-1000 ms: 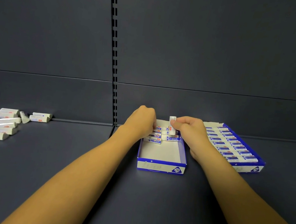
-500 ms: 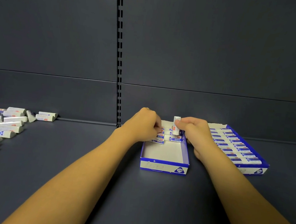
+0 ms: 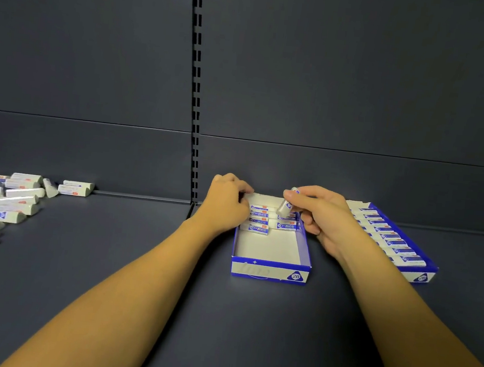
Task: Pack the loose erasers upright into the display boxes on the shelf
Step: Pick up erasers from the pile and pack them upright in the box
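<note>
A blue and white display box [image 3: 269, 271] sits on the dark shelf in the middle, with several erasers [image 3: 257, 228] standing in two rows at its back and its front half bare. My right hand [image 3: 322, 217] pinches one white eraser [image 3: 287, 203] tilted above the box's right row. My left hand [image 3: 226, 204] rests on the box's back left corner, fingers against the left row of erasers; what it grips is hidden. A second display box [image 3: 418, 273] to the right is full of erasers.
Several loose erasers [image 3: 16, 200] lie scattered on the shelf at the far left. A slotted upright [image 3: 195, 88] runs down the dark back panel behind the left hand.
The eraser in my right hand has tipped from upright to slanted over the right row. My left hand stays at the box's back left. The view shifted slightly right.
</note>
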Tool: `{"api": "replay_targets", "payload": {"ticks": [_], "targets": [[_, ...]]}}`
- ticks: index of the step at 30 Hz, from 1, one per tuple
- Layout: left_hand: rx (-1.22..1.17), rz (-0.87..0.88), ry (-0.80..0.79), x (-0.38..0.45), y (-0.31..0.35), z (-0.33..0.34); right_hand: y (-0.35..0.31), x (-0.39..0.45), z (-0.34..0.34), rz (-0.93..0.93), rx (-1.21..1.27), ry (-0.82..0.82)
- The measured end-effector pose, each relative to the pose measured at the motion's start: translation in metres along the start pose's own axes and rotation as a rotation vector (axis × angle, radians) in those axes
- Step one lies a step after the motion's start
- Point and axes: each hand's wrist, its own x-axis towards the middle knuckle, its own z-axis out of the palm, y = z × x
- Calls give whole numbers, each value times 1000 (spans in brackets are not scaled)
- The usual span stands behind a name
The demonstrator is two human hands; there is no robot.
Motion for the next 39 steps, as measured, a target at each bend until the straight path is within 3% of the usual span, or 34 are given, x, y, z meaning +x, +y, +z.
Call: {"api": "replay_targets", "payload": {"ticks": [13, 22, 29, 34, 39], "targets": [[-21, -13, -11, -2, 1, 3, -6, -6, -1, -38, -294, -30], [-31, -15, -21, -2, 2, 1, -2, 0, -1, -243, -854, -31], [-27, -7, -32, -1, 1, 0, 4, 2, 8, -333, -1054, -54], [33, 101, -25, 0, -1, -7, 4, 3, 10, -359, -1136, -55], [73, 272, -204, -2, 10, -22, 5, 3, 9, -361, -1120, -80]]}}
